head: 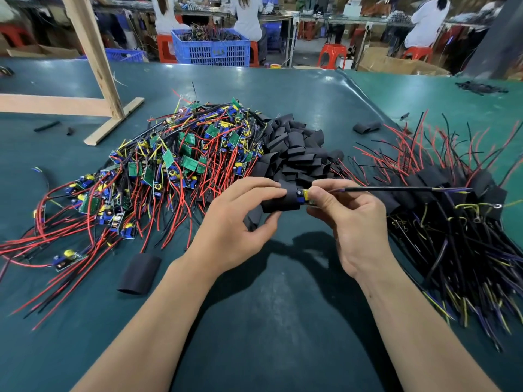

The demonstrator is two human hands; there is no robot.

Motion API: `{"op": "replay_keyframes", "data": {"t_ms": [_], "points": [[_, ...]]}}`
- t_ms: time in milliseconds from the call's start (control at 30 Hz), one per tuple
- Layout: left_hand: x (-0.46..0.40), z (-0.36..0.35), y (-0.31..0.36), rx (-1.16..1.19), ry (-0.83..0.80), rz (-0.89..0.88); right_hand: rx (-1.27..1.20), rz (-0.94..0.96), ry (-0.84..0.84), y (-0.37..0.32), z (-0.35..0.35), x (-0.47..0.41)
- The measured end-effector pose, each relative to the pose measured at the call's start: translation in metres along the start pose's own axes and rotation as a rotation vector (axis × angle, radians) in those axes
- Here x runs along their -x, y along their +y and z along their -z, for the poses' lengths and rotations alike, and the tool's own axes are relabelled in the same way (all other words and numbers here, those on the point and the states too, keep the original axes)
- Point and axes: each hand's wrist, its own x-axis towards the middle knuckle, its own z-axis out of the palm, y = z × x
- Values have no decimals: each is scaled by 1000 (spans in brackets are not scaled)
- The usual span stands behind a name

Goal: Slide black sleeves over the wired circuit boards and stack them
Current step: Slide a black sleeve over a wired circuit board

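Green table (283, 321), blue crate (210, 50), red stools (332, 53).

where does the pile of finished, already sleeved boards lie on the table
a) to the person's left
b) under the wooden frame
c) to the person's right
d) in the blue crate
c: the sleeved boards with trailing wires lie right of the right hand, while the bare circuit boards are heaped on the left.

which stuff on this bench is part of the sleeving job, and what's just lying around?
Job: sleeve in left hand; board in right hand; bare boards; loose sleeves; finished stack.
Lying about: wooden frame; blue crate; red stools.
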Motion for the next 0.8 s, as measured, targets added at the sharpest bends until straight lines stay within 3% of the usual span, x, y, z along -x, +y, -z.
{"op": "replay_keyframes", "data": {"t_ms": [233,500,667,800], "points": [[0,-3,2,21,20,-17,-54,-113,60,3,-3,0],[1,-4,2,93,56,13,-336,-365,65,-4,0,-2],[2,-4,-2,67,31,1,-54,-162,79,-1,-2,0],[2,-5,-2,87,52,7,-71,-152,75,-2,-2,1]]}}
